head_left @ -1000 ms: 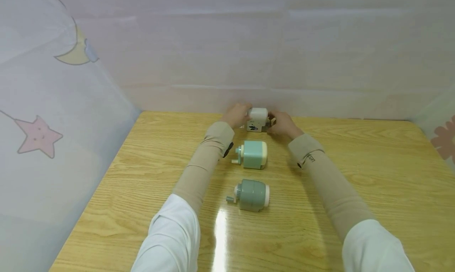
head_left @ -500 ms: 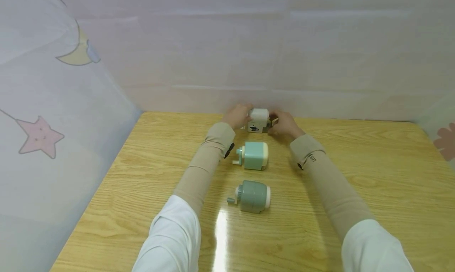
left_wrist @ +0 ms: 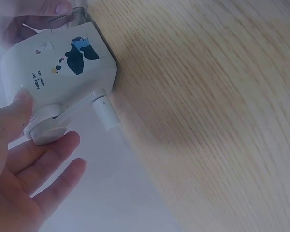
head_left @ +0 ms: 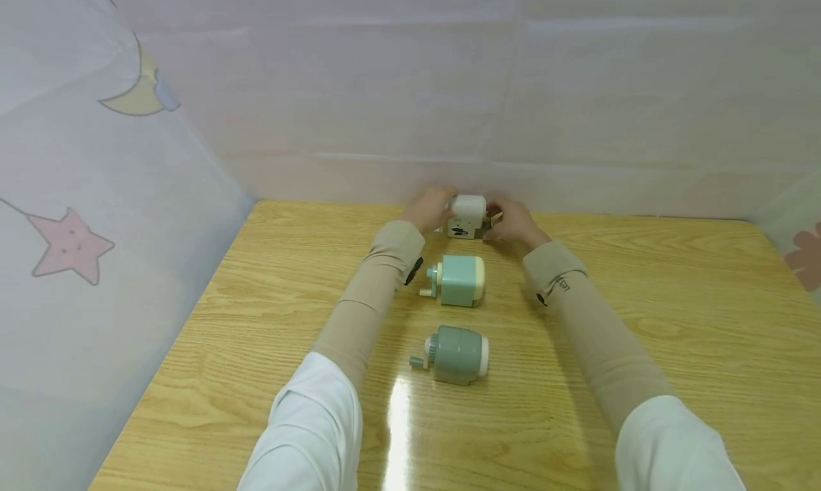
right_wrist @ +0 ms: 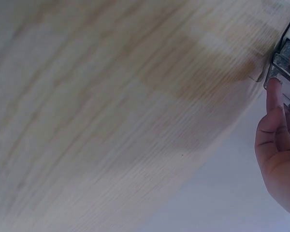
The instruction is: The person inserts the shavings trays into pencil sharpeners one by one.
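Note:
At the table's far edge stands a white crank pencil sharpener with a panda print, which shows large in the left wrist view. My left hand holds it at the crank end, thumb on the body and fingers behind the round knob. The crank handle points away from the body. At the opposite end my right hand pinches the clear shavings drawer, which sticks out of the body. In the right wrist view, fingertips touch this drawer near the frame's edge.
Nearer on the wooden table lie a mint crank sharpener and a grey-green one, in a line with the white one. Both cranks point left. A pale cloth wall rises right behind the far edge.

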A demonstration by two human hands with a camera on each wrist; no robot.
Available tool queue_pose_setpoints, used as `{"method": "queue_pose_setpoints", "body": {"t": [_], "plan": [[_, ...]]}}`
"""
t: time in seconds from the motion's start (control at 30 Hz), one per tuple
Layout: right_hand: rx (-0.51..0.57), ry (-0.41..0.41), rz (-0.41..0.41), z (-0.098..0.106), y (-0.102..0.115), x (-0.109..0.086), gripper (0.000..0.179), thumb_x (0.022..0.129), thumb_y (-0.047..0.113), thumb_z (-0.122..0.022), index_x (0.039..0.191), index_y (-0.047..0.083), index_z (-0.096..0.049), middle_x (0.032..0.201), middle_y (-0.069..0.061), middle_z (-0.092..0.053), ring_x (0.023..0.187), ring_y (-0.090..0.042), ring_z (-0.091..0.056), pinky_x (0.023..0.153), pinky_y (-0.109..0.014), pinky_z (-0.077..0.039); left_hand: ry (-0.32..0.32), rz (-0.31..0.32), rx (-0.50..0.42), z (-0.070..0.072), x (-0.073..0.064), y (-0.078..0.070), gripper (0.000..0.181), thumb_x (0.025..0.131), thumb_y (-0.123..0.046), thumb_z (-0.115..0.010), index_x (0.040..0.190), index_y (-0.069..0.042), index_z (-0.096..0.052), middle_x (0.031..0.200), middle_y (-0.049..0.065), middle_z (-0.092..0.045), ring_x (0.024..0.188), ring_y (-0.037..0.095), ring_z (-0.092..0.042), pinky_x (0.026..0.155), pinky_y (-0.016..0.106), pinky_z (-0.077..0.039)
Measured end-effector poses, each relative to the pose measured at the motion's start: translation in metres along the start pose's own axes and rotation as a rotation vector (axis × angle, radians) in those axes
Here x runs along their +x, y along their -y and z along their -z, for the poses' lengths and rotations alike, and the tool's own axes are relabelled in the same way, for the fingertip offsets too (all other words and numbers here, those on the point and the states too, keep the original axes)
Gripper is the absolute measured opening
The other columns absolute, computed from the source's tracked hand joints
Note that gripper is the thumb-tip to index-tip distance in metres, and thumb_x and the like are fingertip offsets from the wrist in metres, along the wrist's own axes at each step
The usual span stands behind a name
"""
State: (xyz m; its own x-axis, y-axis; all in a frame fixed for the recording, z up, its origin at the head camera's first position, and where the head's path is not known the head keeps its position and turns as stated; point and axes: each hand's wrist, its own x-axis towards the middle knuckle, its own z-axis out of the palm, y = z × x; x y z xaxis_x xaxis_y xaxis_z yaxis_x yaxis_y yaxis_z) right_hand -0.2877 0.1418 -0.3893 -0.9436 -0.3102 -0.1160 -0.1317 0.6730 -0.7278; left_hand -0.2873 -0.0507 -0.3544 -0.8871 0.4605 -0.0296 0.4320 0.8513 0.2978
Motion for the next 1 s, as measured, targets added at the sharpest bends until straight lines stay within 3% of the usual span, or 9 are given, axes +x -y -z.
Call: {"method": "queue_pose_setpoints", "body": {"t": [0.63, 1.0], "plan": [[-0.08, 0.021, 0.056, -0.001, 0.005, 0.001, 0.066, 0.068, 0.001, -0.078, 0.125, -0.005, -0.045, 0.115, -0.022, -0.053, 0.097, -0.034, -0.054, 0.083, -0.042, -0.047, 0.018, 0.017, -0.019, 0.005, -0.008, -0.003, 0.039, 0.089, -0.019, -0.059, 0.125, -0.008, -0.048, 0.114, 0.006, -0.058, 0.101, 0.018, -0.054, 0.088, 0.029, -0.045], [-0.048, 0.008, 0.01, -0.002, 0.007, -0.001, 0.066, 0.067, 0.002, -0.079, 0.123, -0.005, -0.045, 0.114, -0.021, -0.054, 0.094, -0.033, -0.054, 0.079, -0.04, -0.048, 0.027, 0.015, -0.038, 0.008, -0.011, -0.008, 0.038, 0.09, -0.017, -0.058, 0.125, -0.007, -0.049, 0.116, 0.009, -0.058, 0.102, 0.02, -0.055, 0.089, 0.028, -0.044]]}}
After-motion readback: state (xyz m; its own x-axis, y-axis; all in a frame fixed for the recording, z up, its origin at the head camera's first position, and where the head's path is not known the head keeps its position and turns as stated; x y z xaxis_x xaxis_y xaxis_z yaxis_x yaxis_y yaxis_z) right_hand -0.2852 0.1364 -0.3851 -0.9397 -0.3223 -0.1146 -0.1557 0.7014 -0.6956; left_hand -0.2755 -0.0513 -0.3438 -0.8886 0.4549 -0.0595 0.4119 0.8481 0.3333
